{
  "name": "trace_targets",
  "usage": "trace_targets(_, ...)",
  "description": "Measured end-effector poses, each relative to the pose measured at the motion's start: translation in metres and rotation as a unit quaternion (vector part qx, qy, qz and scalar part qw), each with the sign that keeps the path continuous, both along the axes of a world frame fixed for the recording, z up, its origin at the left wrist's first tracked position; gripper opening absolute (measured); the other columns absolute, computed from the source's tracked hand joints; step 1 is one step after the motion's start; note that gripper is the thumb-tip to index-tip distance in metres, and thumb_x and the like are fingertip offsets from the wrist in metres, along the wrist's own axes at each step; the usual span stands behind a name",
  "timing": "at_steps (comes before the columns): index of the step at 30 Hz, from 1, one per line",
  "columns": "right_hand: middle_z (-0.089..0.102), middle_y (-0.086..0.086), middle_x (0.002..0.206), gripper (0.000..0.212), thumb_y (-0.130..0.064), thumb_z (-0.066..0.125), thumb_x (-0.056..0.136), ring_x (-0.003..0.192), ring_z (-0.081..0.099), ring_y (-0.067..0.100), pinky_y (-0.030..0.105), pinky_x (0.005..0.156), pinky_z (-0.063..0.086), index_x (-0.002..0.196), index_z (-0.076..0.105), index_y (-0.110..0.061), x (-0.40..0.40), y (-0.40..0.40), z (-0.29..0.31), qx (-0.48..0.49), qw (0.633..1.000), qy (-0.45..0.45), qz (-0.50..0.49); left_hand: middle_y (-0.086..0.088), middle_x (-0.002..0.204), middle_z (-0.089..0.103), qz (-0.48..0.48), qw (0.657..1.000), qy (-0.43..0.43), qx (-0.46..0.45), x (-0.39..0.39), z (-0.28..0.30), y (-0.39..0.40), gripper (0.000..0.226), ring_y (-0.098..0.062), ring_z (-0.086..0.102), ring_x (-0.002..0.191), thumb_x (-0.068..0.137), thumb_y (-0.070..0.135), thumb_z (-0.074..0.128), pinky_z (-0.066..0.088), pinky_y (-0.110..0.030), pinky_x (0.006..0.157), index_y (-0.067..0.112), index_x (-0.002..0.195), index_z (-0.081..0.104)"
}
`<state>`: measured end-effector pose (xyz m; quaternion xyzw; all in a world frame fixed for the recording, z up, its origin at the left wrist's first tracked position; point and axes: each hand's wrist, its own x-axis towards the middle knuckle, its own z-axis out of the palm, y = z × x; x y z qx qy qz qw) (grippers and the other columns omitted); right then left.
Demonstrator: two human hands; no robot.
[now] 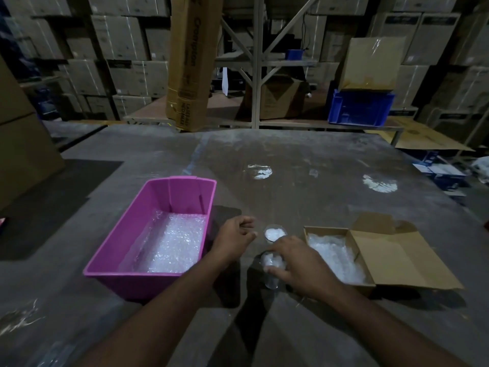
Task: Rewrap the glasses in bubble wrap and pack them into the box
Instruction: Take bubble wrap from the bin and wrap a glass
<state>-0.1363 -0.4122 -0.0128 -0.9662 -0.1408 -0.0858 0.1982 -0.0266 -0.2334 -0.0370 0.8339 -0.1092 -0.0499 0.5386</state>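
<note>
Two glasses stand between one pink tub (124, 242) and one cardboard box (352, 256): right hand (296, 263) grips the near glass (271, 271); left hand (234, 238) hovers loosely curled beside the far glass (274, 233).

Two bare forearms are seen, ending in the left hand (234, 235) and the right hand (296, 260). No sleeves, gloves, rings or watch are worn on the parts shown. Short fingernails are seen on both.
</note>
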Motion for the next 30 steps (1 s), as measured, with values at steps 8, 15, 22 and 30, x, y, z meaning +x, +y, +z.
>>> trace_targets(8, 0.048, -0.007, 0.130, 0.054, -0.046, 0.068, 0.078, 0.124, 0.042, 0.015, 0.033, 0.102, 0.044, 0.128, 0.055, -0.031, -0.009, 0.017, -0.045, 0.010, 0.997, -0.030, -0.063, -0.003, 0.102, 0.071, -0.009, 0.997, -0.006, -0.082, -0.006, 0.015, 0.017, 0.034, -0.018, 0.068, 0.092, 0.089, 0.004, 0.073, 0.061, -0.043, 0.083, 0.022, 0.117, 0.065)
trace_targets(15, 0.045, -0.010, 0.136, 0.066, -0.030, 0.076, 0.078, 0.128, 0.041, 0.012, 0.031, 0.106, 0.044, 0.138, 0.047, -0.033, -0.009, 0.027, -0.047, 0.042, 0.992, 0.005, -0.122, -0.006, 0.104, 0.071, -0.049, 0.995, 0.004, -0.086, -0.021, 0.026, 0.011, 0.026, -0.018, 0.070, 0.094, 0.093, 0.006, 0.070, 0.060, -0.027, 0.075, 0.021, 0.114, 0.066)
trace_targets(22, 0.050, -0.014, 0.121, 0.072, -0.023, 0.083, 0.072, 0.109, 0.054, 0.001, 0.018, 0.093, 0.047, 0.134, 0.049, -0.035, -0.026, 0.027, -0.030, 0.227, 0.955, -0.029, -0.191, -0.004, 0.100, 0.071, -0.100, 0.989, 0.022, -0.107, -0.035, 0.027, 0.012, 0.032, -0.013, 0.063, 0.077, 0.092, -0.001, 0.064, 0.054, -0.024, 0.063, 0.024, 0.111, 0.065)
trace_targets(30, 0.066, 0.000, 0.121, 0.062, -0.003, 0.081, 0.079, 0.110, 0.064, 0.012, 0.030, 0.087, 0.057, 0.130, 0.054, -0.024, -0.051, -0.019, 0.003, 0.552, 0.788, -0.011, -0.273, 0.003, 0.111, 0.071, -0.265, 0.963, 0.026, -0.043, -0.058, 0.023, -0.004, 0.056, -0.001, 0.059, 0.079, 0.075, 0.019, 0.089, 0.051, -0.018, 0.071, 0.032, 0.123, 0.063)
